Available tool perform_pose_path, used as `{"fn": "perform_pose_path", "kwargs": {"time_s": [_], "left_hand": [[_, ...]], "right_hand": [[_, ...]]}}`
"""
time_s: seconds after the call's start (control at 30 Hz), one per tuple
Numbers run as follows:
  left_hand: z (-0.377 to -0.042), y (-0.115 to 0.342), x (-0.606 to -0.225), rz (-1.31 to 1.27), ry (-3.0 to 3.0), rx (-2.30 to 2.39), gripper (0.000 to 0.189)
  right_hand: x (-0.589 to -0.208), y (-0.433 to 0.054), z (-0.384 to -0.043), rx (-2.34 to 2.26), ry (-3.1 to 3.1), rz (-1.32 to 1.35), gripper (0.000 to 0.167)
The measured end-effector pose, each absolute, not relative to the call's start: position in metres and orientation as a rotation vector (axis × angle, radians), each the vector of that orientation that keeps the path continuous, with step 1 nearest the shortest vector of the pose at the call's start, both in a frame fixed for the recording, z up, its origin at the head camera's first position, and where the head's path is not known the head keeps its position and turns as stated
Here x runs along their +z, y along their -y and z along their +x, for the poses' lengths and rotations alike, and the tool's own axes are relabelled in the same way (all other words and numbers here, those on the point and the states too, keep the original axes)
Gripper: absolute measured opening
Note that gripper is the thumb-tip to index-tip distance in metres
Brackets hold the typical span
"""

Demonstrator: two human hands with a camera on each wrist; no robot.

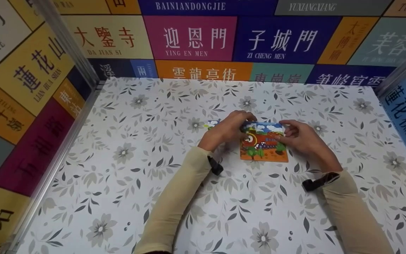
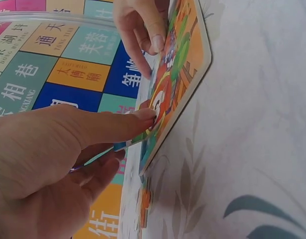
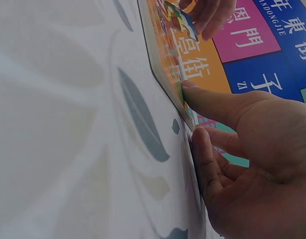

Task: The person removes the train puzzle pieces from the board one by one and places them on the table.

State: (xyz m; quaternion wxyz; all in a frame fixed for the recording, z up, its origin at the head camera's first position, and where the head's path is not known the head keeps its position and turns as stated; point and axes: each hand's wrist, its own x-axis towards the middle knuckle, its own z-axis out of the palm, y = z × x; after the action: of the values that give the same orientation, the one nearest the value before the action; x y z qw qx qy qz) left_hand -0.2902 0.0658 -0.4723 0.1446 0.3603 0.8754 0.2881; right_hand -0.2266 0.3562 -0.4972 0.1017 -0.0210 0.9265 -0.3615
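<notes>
A small jigsaw puzzle (image 1: 264, 155) with a red train picture, blue sky and orange ground lies flat on the table. At its upper left my left hand (image 1: 228, 128) pinches a tilted puzzle piece (image 3: 186, 24) between thumb and fingers, its thumb over the printed face. The piece is largely hidden by that hand in the head view. My right hand (image 1: 301, 137) holds the puzzle's right side, thumb on the picture's edge and index finger at the upper right corner. Behind the left hand, loose puzzle pieces (image 1: 211, 123) peek out on the table.
The table (image 1: 174, 197) has a white cover with grey flowers and leaves. Panels with coloured blocks of lettering (image 1: 192, 37) stand along its back and sides. Both wrists carry black straps with small cameras (image 1: 216, 166).
</notes>
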Motion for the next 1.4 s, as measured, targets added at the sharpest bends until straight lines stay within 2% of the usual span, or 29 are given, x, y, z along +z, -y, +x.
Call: {"fn": "perform_pose_path", "kwargs": {"time_s": [0.33, 0.63, 1.4], "left_hand": [[-0.291, -0.067, -0.474, 1.093, -2.580, 0.769, 0.052], [-0.290, -0.062, -0.474, 1.091, -2.642, 0.846, 0.043], [-0.290, -0.002, -0.476, 1.237, -2.721, 1.013, 0.036]], "right_hand": [[-0.496, -0.355, -0.227, -1.075, -2.727, -0.022, 0.076], [-0.496, -0.357, -0.228, -1.041, -2.751, -0.080, 0.071], [-0.496, -0.359, -0.230, -1.054, -2.719, -0.023, 0.076]]}}
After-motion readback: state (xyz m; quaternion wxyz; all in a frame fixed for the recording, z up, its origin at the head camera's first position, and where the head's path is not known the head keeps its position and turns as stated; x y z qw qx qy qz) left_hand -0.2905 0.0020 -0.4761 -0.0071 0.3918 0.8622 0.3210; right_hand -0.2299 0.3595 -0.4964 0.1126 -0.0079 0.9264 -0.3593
